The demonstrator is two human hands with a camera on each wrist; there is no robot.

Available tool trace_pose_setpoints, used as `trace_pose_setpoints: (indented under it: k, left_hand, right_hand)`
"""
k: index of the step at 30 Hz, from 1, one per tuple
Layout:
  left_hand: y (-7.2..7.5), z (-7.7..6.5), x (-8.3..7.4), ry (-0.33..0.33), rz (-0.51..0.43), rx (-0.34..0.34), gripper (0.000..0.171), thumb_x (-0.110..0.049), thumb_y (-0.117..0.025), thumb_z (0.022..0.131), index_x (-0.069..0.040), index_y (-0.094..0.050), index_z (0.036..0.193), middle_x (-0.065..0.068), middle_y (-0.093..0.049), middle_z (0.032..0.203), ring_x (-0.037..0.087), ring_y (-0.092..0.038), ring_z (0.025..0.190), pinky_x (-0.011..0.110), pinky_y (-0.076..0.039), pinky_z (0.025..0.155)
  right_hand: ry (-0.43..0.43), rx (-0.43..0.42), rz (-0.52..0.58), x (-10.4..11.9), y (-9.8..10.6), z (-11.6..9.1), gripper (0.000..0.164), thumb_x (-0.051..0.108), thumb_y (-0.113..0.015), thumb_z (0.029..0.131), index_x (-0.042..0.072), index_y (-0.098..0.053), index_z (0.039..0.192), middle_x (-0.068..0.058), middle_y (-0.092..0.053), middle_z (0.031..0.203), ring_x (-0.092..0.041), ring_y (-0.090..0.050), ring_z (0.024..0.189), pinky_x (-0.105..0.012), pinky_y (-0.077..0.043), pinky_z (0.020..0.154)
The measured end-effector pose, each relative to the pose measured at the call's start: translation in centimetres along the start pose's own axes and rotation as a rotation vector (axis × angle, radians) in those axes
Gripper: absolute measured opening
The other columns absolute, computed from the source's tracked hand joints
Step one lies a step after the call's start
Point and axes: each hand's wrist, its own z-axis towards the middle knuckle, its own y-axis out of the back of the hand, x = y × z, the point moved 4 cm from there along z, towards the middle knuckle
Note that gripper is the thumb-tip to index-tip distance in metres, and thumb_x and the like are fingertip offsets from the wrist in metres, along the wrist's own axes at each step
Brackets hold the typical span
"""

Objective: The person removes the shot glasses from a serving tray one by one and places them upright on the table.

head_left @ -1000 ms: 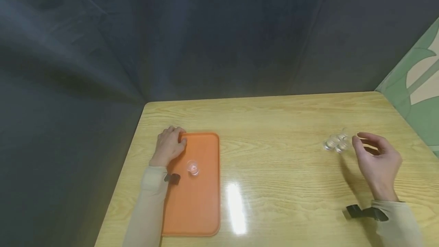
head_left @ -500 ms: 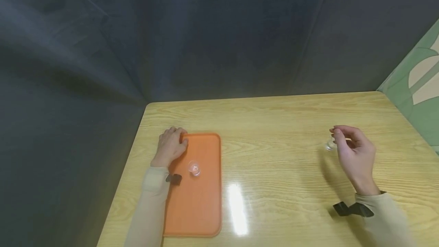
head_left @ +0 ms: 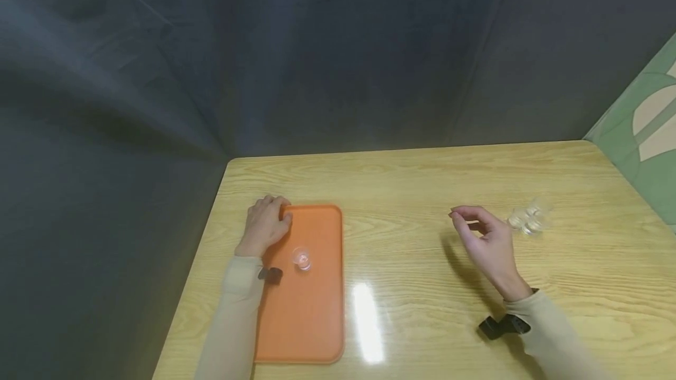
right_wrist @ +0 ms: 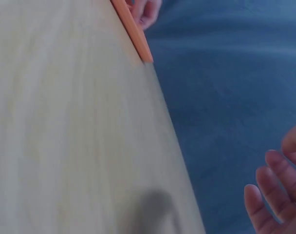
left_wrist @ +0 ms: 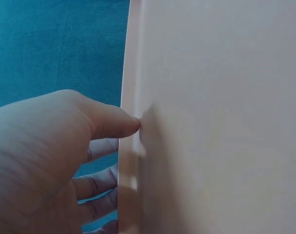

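Observation:
At the left of the table in the head view lies an orange tray (head_left: 301, 321). My left hand (head_left: 262, 226) grips its far left corner. Close up in the left wrist view, the thumb (left_wrist: 121, 122) presses over the rim, with the other fingers outside it. One small clear glass (head_left: 303, 260) stands on the tray. My right hand (head_left: 488, 248) is over the table between the tray and a group of small clear glasses (head_left: 530, 220). Its thumb and forefinger come together at the tips; I cannot tell whether they hold anything.
The wooden table (head_left: 412, 192) carries a bright light reflection right of the tray. A dark curtain (head_left: 359, 63) hangs along the back and left edges, and a green patterned cloth (head_left: 644, 122) borders the right side.
My right hand has swept left from beyond the clear glasses, past them, to the tray's side of the group. The left hand keeps its grip on the tray corner.

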Motion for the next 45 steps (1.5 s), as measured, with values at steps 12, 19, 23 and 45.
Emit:
trace_pose_setpoints:
  k: [12, 19, 23, 45]
  left_hand:
    - [0.2, -0.1, -0.1, -0.002, 0.013, 0.014, 0.037, -0.026, -0.063, 0.103, -0.007, -0.066, 0.135, 0.019, -0.065, 0.132, 0.041, -0.057, 0.126, 0.058, -0.041, 0.112]
    - [-0.1, -0.1, -0.1, -0.005, 0.014, 0.010, 0.037, -0.026, -0.063, 0.103, -0.008, -0.066, 0.135, 0.018, -0.065, 0.131, 0.041, -0.058, 0.125, 0.057, -0.043, 0.110]
    - [-0.1, -0.1, -0.2, -0.006, 0.013, 0.010, 0.037, -0.026, -0.063, 0.103, -0.008, -0.066, 0.135, 0.019, -0.065, 0.130, 0.041, -0.058, 0.125, 0.057, -0.043, 0.109]
    - [0.0, -0.1, -0.1, -0.005, 0.013, 0.017, 0.037, -0.026, -0.062, 0.104, -0.007, -0.066, 0.136, 0.019, -0.065, 0.129, 0.041, -0.057, 0.124, 0.057, -0.042, 0.109]
  right_hand:
    - [-0.127, 0.273, 0.091, 0.2, -4.7, -2.2, 0.013, 0.007, -0.071, 0.101, -0.001, -0.077, 0.109, -0.010, -0.079, 0.102, -0.005, -0.072, 0.083, -0.019, -0.059, 0.071]
    - [-0.149, 0.412, 0.081, 1.4, -7.8, -3.2, 0.017, 0.012, -0.073, 0.100, 0.002, -0.077, 0.113, -0.015, -0.078, 0.101, -0.018, -0.072, 0.075, -0.025, -0.059, 0.068]
    - [-0.109, 0.456, 0.082, 2.5, -9.6, -3.6, 0.018, 0.011, -0.073, 0.100, 0.002, -0.076, 0.115, -0.009, -0.078, 0.100, -0.014, -0.072, 0.085, -0.025, -0.059, 0.076]
    - [0.097, 0.686, 0.175, 7.1, -17.3, -6.0, 0.023, 0.008, -0.074, 0.097, 0.000, -0.075, 0.119, -0.006, -0.078, 0.103, -0.015, -0.073, 0.092, -0.029, -0.063, 0.082]
